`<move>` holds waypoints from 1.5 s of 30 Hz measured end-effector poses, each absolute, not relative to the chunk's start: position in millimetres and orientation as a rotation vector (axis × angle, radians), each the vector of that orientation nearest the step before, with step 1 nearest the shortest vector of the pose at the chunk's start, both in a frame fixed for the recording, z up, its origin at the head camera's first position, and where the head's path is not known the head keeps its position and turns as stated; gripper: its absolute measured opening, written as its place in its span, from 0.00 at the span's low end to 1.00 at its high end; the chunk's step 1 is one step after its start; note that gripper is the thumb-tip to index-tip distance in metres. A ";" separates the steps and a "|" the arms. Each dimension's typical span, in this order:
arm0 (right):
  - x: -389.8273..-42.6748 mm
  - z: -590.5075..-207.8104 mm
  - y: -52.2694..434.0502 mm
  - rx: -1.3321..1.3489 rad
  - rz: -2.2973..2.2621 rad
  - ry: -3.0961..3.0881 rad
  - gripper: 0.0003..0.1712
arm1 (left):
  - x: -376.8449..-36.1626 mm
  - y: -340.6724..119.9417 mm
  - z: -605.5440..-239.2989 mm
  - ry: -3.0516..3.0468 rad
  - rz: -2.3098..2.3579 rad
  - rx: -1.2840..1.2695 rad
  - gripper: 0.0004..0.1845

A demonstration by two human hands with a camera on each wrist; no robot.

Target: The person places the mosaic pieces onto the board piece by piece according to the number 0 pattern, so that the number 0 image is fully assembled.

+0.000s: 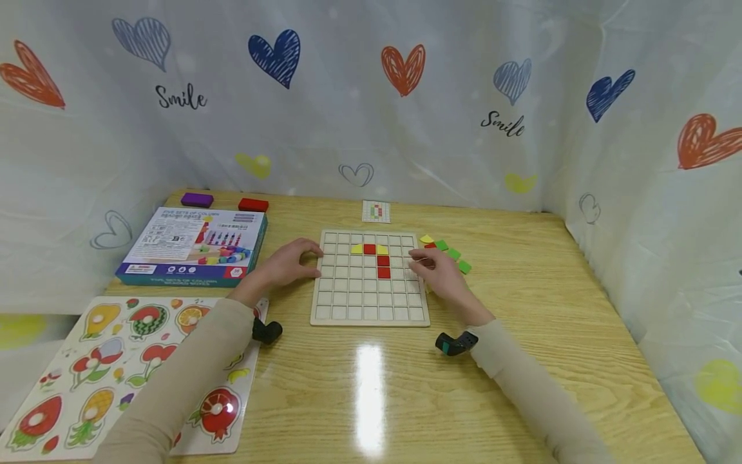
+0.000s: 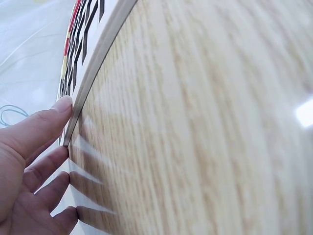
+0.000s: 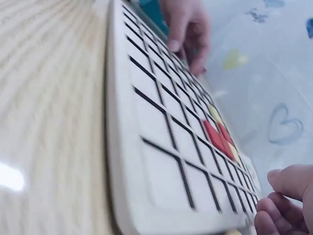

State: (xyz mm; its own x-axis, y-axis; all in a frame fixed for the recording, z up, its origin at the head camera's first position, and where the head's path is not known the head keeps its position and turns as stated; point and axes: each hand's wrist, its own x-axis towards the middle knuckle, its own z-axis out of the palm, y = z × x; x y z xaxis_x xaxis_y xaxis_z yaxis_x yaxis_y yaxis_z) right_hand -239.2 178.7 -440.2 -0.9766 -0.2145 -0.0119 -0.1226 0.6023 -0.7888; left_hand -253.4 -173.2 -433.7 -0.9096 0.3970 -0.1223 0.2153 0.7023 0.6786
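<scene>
Your left hand (image 1: 288, 263) lies flat-fingered against the board (image 1: 369, 303); right hand (image 1: 438, 274) curls, contents unclear; the board looks stiff, light; take its edges beside each grip.

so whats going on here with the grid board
A person is working at a wooden grid board on the table. Their left hand rests against its left edge, and the right hand is at its right edge near loose green tiles. Three red tiles and two yellow pieces already sit in the grid.

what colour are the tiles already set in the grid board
Red and yellow: three red tiles in the grid board, with yellow pieces flanking the top one. Clearest in the head view.
</scene>
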 end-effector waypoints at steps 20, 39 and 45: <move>-272.5 -446.1 229.9 -0.038 -1.203 2.748 0.26 | -251.3 -175.1 -433.4 2.650 1.003 0.482 0.21; -287.5 -443.6 215.3 -0.297 -1.023 2.885 0.24 | -252.1 -173.9 -431.9 2.643 1.001 0.462 0.22; -285.8 -443.1 217.0 -0.325 -0.962 2.925 0.21 | -251.3 -173.0 -431.3 2.653 1.007 0.489 0.22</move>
